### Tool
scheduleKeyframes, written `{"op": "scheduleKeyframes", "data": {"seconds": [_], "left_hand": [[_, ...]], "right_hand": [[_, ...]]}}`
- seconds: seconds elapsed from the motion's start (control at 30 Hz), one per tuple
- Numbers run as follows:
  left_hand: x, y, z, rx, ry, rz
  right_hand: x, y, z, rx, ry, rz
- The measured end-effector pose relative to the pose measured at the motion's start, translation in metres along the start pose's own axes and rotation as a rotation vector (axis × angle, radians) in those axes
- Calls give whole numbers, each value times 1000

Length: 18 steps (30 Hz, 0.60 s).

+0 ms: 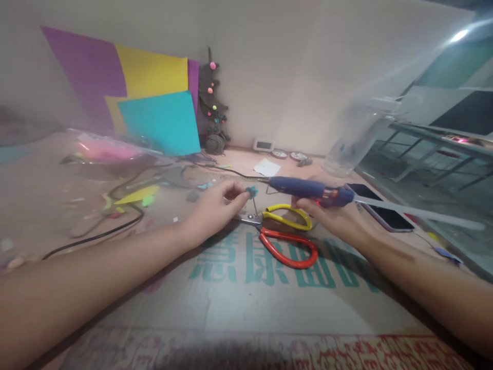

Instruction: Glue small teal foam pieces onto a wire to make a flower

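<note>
Between the thumb and fingers of my left hand (227,201) is a small teal flower-shaped piece (252,192) with a thin stem pointing down. My right hand (316,208) is wrapped round a blue hot glue gun (300,188), its nozzle pointing left, close to the teal flower. A long white glue stick (416,211) sticks out of the gun's back end. Scissors (288,248) with one yellow and one red handle lie on the table beneath both hands. My left hand partly hides their blades.
Purple, yellow and turquoise sheets (162,123) lean on the wall beside a dark tree-shaped decoration (215,113). A phone (381,208) and a clear plastic jug (346,144) are at right. Scraps and a black cable (96,236) lie at left. A small white clock (264,145) stands behind.
</note>
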<state>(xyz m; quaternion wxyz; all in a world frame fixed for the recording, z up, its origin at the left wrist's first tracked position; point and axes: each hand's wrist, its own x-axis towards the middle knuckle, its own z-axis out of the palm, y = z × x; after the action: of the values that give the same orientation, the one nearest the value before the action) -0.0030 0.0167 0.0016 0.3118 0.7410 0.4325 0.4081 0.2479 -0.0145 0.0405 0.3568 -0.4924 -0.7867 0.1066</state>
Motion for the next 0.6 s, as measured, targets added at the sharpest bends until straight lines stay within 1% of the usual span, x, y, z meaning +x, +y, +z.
{"op": "scheduleKeyframes", "data": {"seconds": [0.1, 0.37, 0.43, 0.6], "left_hand": [[0, -1, 0, 6, 7, 8], [-1, 2, -1, -25, 5, -18], [-1, 2, -1, -18, 9, -18], [0, 1, 0, -11, 16, -13]], "right_hand": [[-5, -2, 7, -19, -3, -23], [-7, 2, 10, -28, -29, 87], [-7, 2, 12, -44, -19, 112], [-7, -1, 14, -55, -24, 134]]}}
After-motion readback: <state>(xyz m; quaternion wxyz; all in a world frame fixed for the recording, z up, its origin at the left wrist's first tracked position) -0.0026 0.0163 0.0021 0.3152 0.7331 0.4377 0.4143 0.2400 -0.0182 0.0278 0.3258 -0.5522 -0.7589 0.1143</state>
